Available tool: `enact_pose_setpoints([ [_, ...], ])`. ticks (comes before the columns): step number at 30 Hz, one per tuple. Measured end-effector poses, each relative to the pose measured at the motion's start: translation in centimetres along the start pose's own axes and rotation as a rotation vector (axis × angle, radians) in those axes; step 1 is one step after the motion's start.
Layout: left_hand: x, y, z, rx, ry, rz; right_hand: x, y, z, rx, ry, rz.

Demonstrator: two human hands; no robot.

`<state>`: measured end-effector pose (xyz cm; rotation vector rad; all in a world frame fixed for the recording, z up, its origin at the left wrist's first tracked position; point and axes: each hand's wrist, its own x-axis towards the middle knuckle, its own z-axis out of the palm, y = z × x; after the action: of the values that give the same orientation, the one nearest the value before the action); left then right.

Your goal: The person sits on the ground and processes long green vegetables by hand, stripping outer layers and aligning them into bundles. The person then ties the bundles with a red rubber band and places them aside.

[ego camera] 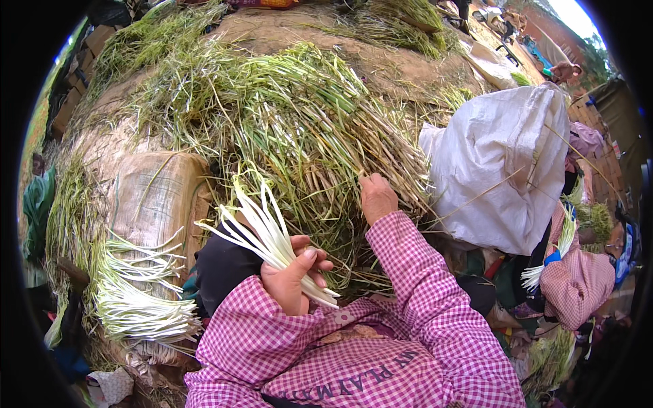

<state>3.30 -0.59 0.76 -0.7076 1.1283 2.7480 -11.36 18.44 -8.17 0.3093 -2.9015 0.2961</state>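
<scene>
My left hand (293, 278) is closed around a bunch of clean white stalks (268, 229) that look like garlic shoots. Their pale green tips fan out to the upper left, and the white butts stick out below my fingers. Ahead of me lies a large heap of uncleaned green stalks (316, 112) with brown, dry outer leaves. My right hand (377, 196) is at the heap's near edge, fingers bent against the stalks. Its fingertips are hidden, so whether it grips a stalk is not visible. A layer of similar white stalks (148, 306) rests at the left.
Under the white stalks at left is a plastic-wrapped block (153, 188). A white woven sack (500, 163) rises at the right of the heap. Beyond it, a co-worker's checked sleeve (576, 285) adjoins a bunch of stalks (561, 245). Leaf litter (168, 86) covers the ground ahead.
</scene>
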Motion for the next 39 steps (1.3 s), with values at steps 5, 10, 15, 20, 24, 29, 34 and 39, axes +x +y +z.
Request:
enact_pose_setpoints([
  [5,0.0,-0.1,-0.2,-0.021,-0.030,-0.033,3.1,1.3,1.8,-0.340,-0.035,-0.009],
  [10,0.1,-0.2,-0.3,0.011,-0.029,-0.049,4.7,2.2,-1.3,-0.180,-0.095,0.121],
  [15,0.2,-0.4,-0.1,0.026,-0.041,-0.065,4.3,3.2,-8.2,0.161,0.047,0.320],
  [20,0.2,-0.8,0.2,0.075,-0.006,-0.056,2.4,3.9,-12.2,0.537,0.345,0.432],
  [24,0.5,-1.3,0.2,0.080,-0.003,-0.046,0.3,4.3,-13.2,0.950,0.266,0.443],
  [29,1.0,-1.6,0.2,0.133,-0.005,-0.047,-3.3,4.0,-16.8,1.568,0.559,0.494],
  [34,1.1,-1.6,1.1,0.203,0.040,-0.101,-7.0,4.5,-21.6,1.473,1.144,-0.011],
  [39,1.8,-1.2,3.4,0.187,0.027,-0.088,-7.9,1.4,-13.4,1.441,0.231,0.572],
])
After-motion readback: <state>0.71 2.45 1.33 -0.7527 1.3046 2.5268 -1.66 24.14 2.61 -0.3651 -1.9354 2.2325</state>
